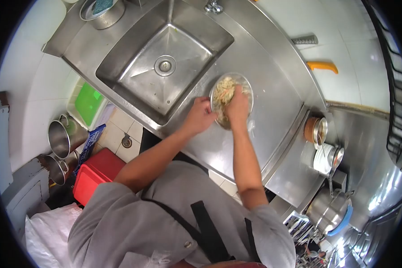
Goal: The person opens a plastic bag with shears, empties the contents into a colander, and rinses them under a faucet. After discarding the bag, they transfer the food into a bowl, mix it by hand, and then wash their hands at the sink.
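A round metal bowl (250, 94) stands on the steel counter to the right of the sink. In it lies a pale shredded mix with orange strands (224, 88), which looks like shredded vegetables. My left hand (202, 117) is at the bowl's near left side, its fingers curled against the rim. Inside the bowl, my right hand (237, 107) is pushed into the shreds with the fingers closed around some of them. Its fingertips are partly hidden by the food and slightly blurred.
Left of the bowl is a steel sink (165, 89) with a raised edge. A metal pot (103, 18) sits at the back left. Two knives, one with a yellow handle (322, 66), are on the right wall. White plates (321, 158) and a large pot (328, 210) stand right.
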The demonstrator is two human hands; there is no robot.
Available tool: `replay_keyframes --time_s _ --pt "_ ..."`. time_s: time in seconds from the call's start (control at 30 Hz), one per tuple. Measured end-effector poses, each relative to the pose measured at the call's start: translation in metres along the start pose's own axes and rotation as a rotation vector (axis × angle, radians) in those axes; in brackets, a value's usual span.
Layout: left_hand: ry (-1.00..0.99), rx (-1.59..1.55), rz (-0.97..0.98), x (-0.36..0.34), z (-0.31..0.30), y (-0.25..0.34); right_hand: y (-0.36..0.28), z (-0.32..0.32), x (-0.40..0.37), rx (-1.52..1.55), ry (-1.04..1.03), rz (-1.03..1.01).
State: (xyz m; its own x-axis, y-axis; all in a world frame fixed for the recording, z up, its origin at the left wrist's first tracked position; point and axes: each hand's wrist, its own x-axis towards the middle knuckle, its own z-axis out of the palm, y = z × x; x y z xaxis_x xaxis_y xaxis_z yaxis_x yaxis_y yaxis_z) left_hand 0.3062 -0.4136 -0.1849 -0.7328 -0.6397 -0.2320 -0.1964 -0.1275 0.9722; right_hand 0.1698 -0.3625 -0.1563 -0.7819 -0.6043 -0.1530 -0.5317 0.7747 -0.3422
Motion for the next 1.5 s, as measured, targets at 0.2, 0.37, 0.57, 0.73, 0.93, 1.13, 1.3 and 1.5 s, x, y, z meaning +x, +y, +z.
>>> replay_keyframes --time_s 0.2,0.37,0.57,0.73,0.93,1.13,1.3,1.5 --pt "-0.012 -0.237 -0.192 0.013 -0.007 -0.026 0.029 -0.055 0.005 0.169 -0.028 -0.227" --pt "-0.136 -0.411 -0.24 0.012 -0.006 0.003 0.057 -0.026 0.007 0.377 -0.237 -0.026" --pt "-0.243 -0.275 -0.262 0.021 0.007 0.028 0.051 0.0 0.012 0.625 -0.219 -0.041" --pt "-0.273 -0.144 -0.32 0.028 0.0 0.029 0.042 -0.047 -0.007 0.434 0.076 -0.051" --pt "-0.323 -0.181 -0.37 0.029 -0.019 0.021 0.073 -0.02 0.003 0.548 -0.101 -0.186" --pt "-0.361 -0.194 -0.401 0.062 -0.027 0.021 0.049 0.001 0.017 0.423 -0.28 -0.168" --pt "-0.545 -0.134 -0.354 0.099 -0.052 0.007 0.015 -0.032 0.009 0.209 -0.207 -0.139" --pt "-0.609 -0.164 -0.375 0.109 -0.065 0.003 -0.042 -0.016 -0.004 0.092 -0.082 0.004"
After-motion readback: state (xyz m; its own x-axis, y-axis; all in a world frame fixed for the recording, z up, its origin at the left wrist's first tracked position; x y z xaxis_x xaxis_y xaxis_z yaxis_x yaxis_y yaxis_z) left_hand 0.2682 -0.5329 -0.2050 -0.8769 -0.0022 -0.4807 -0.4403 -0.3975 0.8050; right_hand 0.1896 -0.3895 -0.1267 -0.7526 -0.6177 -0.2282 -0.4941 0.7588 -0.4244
